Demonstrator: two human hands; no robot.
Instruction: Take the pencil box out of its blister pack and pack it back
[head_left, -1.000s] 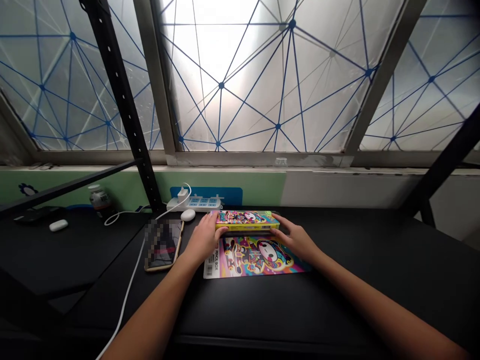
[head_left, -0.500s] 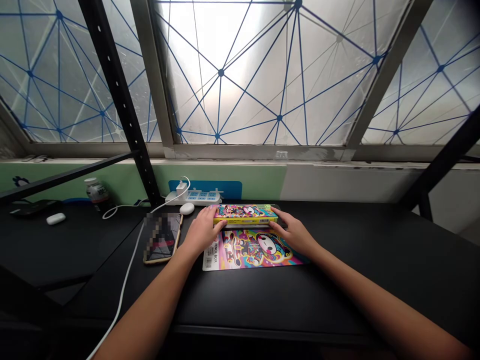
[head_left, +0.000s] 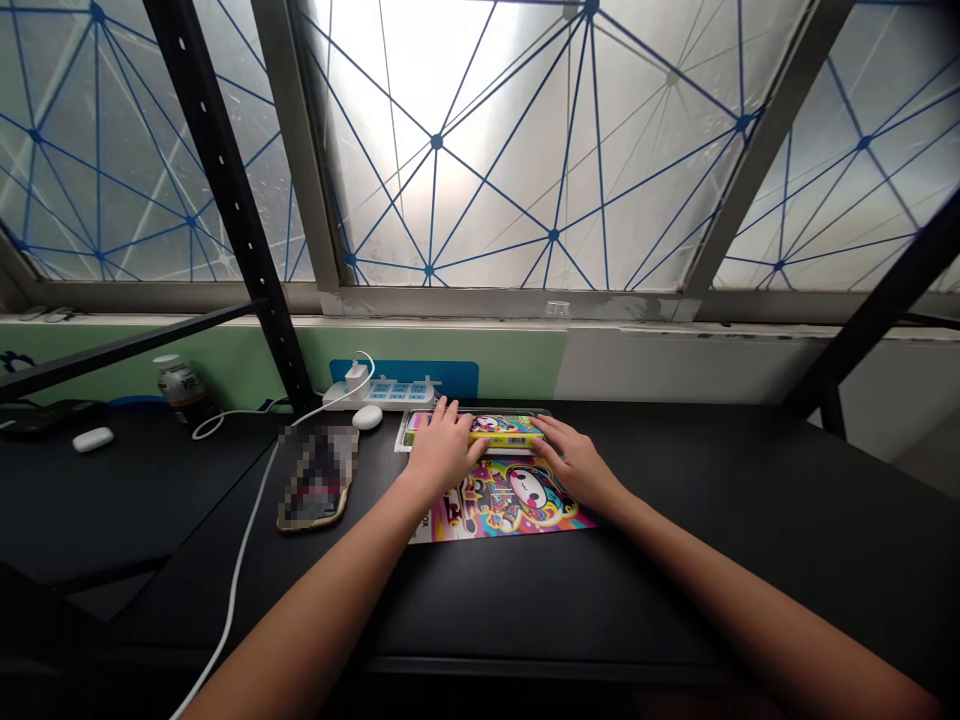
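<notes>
On the matte black table (head_left: 525, 600), a glossy, flat cartoon-printed sheet (head_left: 517, 505) lies nearest. Touching its far edge, the slim, rectangular pencil box (head_left: 508, 428) lies flat, seemingly shut. The left hand (head_left: 442, 450) rests open, fingers spread, over its left end, and the right hand (head_left: 574, 465) cups its right end, so the handling looks unfinished.

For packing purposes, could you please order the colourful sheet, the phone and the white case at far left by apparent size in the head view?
1. colourful sheet, though partly covered
2. phone
3. white case, clearly smallest
</notes>
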